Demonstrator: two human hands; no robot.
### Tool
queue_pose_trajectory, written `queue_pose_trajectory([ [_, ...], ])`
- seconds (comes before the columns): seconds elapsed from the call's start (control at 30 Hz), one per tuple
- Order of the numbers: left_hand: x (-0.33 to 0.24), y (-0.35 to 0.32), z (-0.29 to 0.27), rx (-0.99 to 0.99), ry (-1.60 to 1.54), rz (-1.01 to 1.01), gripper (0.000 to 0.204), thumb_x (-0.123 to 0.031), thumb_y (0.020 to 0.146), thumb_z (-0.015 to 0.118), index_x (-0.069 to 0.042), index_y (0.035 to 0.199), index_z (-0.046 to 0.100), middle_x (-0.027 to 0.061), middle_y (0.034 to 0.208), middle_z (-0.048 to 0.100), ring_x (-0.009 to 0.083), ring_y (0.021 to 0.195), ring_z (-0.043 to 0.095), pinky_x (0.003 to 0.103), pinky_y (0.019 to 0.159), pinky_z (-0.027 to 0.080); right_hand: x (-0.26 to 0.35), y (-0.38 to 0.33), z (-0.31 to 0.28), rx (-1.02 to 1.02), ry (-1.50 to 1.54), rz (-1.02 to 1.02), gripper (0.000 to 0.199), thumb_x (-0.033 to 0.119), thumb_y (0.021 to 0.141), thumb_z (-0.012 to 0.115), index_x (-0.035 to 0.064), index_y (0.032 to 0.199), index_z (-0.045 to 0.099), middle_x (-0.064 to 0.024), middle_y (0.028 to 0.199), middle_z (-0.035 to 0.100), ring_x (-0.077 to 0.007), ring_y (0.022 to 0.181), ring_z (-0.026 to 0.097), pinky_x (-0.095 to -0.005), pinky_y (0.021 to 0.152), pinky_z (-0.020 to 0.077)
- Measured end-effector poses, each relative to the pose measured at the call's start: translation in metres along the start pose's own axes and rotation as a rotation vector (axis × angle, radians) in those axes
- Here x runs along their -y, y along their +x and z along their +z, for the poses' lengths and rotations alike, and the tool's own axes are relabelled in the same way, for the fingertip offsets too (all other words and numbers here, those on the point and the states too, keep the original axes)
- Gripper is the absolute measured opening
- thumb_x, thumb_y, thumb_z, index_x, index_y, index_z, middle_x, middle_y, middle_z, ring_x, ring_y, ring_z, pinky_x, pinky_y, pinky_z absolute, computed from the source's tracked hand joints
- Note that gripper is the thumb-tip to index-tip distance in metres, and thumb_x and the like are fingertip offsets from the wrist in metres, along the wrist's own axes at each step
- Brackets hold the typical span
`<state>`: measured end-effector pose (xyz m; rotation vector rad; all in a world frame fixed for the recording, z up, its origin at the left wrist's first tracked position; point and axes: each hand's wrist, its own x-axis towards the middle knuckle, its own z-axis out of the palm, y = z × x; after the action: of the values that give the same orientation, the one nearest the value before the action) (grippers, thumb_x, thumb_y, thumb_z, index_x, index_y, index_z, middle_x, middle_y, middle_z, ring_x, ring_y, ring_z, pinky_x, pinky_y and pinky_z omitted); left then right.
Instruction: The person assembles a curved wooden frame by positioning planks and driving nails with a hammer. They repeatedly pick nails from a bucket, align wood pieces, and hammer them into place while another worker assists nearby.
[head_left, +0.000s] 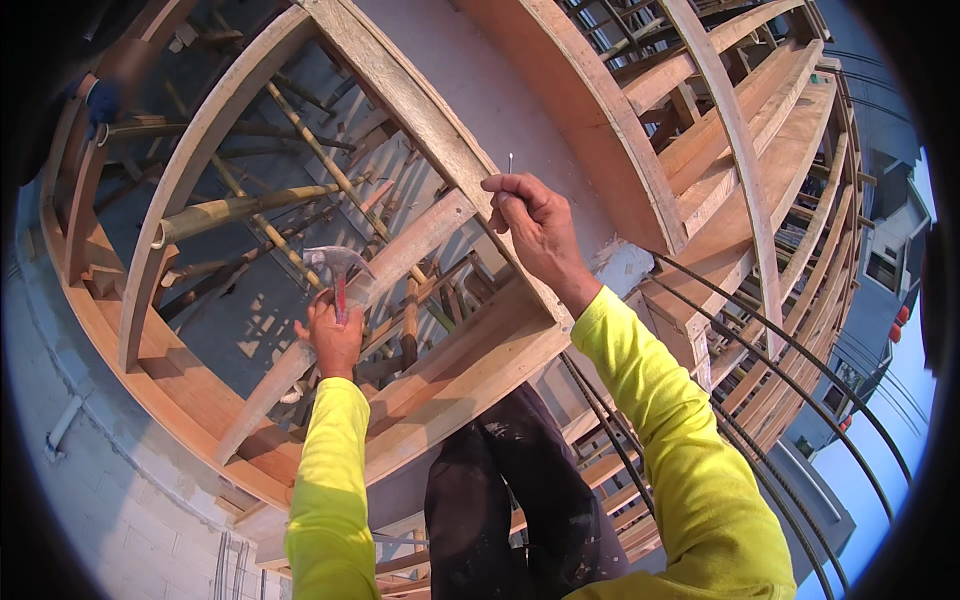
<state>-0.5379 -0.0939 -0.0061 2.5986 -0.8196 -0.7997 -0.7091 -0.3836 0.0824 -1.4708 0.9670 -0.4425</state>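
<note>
My left hand (335, 345) is closed around a claw hammer (339, 262), gripping its red handle close below the grey metal head. It is over a straight wooden crosspiece (415, 242) that slants across the curved timber frame. My right hand (540, 228) pinches a thin nail (511, 162), which sticks up above the fingertips. That hand is raised over a long wooden beam (425, 95), close to where the crosspiece meets it. Whether the hand touches the beam, I cannot tell. Both forearms wear bright yellow sleeves.
Curved wooden ribs (185, 165) rise on the left, with bamboo poles (235, 212) crossing the deep gap below. Steel bars (800, 352) stick out at the right, beside more curved timber (745, 225). At the far left, another person's dark blue glove (102, 102) rests near the frame.
</note>
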Motion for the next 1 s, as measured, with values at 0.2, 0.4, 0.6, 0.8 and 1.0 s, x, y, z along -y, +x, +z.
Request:
queue_pose_trajectory([
  [0.2,0.021,-0.006,-0.011,-0.124,-0.015,-0.013,0.041,-0.029,0.08,0.069,-0.004,0.113,0.07,0.0089,0.135,0.06,0.0317,0.134,0.043,0.061,0.112,0.024,0.005,-0.106,0.019,-0.09,0.158,0.343,0.039,-0.003,0.097,0.039,0.0027,0.133,0.052,-0.0082,0.094,0.06,-0.0116,0.069,0.062,-0.0254,0.06,0.0537],
  [0.4,0.018,-0.169,-0.098,-0.075,-0.302,-0.165,0.033,-0.023,0.079,0.071,0.005,0.096,0.066,0.0247,0.109,0.062,0.0444,0.101,0.058,0.05,0.091,0.046,0.098,-0.249,-0.019,-0.185,0.154,0.48,0.039,-0.002,0.097,0.038,-0.0017,0.136,0.044,-0.0104,0.095,0.059,-0.0143,0.071,0.063,-0.0283,0.06,0.0582],
  [0.6,0.095,-0.432,-0.193,0.145,-0.146,-0.432,0.031,-0.029,0.074,0.069,0.002,0.08,0.069,0.026,0.079,0.068,0.0428,0.078,0.068,0.049,0.073,0.053,0.218,-0.275,-0.068,-0.416,-0.132,0.176,0.025,0.002,0.097,0.045,-0.0023,0.121,0.052,-0.0102,0.092,0.061,-0.0146,0.071,0.066,-0.029,0.058,0.0552],
  [0.8,0.162,-0.622,-0.282,0.475,0.253,-0.612,0.034,-0.032,0.073,0.072,0.0,0.084,0.072,0.0215,0.074,0.07,0.0379,0.075,0.072,0.046,0.074,0.055,0.276,-0.261,-0.116,-0.592,-0.023,0.065,0.02,0.002,0.096,0.045,0.0003,0.115,0.053,-0.0076,0.087,0.063,-0.0145,0.068,0.065,-0.0279,0.059,0.052],
  [1.0,0.151,-0.628,-0.318,0.337,0.064,-0.752,0.032,-0.031,0.075,0.072,0.0,0.084,0.071,0.0198,0.071,0.068,0.0352,0.07,0.07,0.045,0.069,0.054,0.202,-0.27,-0.16,-0.8,0.084,0.29,0.028,0.001,0.08,0.051,-0.0012,0.108,0.054,-0.0106,0.078,0.064,-0.0183,0.057,0.065,-0.0304,0.047,0.0491],
])
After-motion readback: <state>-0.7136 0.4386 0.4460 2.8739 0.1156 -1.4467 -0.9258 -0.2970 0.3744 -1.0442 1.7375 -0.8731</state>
